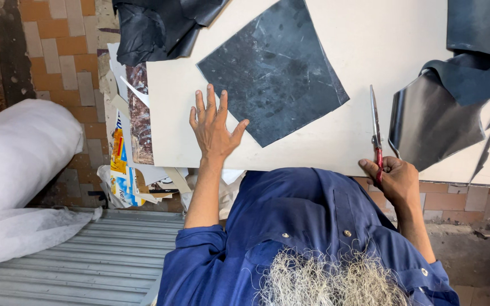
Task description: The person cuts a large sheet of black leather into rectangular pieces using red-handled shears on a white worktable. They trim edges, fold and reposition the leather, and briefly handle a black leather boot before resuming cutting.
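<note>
Above brick floor, pale worktable (336, 141)

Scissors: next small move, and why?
Probably bring the scissors left toward the dark sheet: the right hand grips them, blades closed, clear of it, while the left hand lies flat at its edge.

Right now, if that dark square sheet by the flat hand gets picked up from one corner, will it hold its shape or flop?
Probably flop: the dark sheet looks thin and lies dead flat on the pale board, while similar dark material nearby folds and drapes. Likely light for its size. The left hand rests flat on the board at its corner; the right hand holds scissors.
</note>
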The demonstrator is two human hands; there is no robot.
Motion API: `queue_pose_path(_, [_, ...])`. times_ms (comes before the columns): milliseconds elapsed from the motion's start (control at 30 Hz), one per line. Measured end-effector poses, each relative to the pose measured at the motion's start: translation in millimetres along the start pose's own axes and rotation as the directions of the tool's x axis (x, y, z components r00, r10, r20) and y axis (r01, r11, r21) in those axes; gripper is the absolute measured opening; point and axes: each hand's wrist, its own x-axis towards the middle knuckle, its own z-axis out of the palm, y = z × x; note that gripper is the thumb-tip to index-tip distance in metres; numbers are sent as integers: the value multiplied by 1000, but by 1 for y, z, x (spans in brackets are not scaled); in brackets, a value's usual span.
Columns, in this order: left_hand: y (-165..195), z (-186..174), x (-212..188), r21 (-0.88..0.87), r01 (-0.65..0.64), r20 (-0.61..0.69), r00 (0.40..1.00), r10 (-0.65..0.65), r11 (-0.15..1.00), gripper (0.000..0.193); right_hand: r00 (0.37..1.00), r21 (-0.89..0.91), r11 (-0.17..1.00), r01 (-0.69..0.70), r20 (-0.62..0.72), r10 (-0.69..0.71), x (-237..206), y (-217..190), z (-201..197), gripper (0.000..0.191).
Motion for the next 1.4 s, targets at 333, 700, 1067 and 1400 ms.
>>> queue_pose_path(333, [-4,-3,-1,-16,29,17,999,-29,999,87,1000,13,1000,10,2,-10,-3,-4,1,53])
queue_pose_path(700, [-4,0,0,-15,17,5,1000,-17,1000,83,1000,40,999,-5,24,4,-2,-9,2,53])
queue_pose_path(1067, [47,-12,12,-65,-57,-97,994,51,996,75,979,311,950,-18,198,-47,0,43,-8,44])
queue_pose_path(1400, [125,31,87,12,-156,75,985,155,988,72,705,642,703,-304,649,-287,4,102,-26,54])
